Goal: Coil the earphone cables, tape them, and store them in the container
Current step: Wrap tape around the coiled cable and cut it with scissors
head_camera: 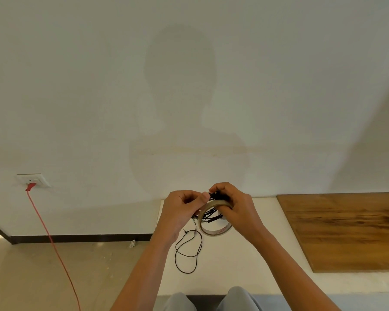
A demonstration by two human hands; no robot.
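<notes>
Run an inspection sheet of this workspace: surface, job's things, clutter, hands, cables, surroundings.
Surface: white tabletop, wooden board lying on its right part.
Job's things: earphone bundle and tape roll held up together; container: nothing seen.
Clutter: small scrap on the floor by the baseboard.
Hands: left hand pinches the bundle's top; right hand grips tape roll and bundle.
Cables: loose black cable trails from the bundle onto the tabletop; red cable plugged into wall socket.
Surroundings: white wall, person's shadow on it.
</notes>
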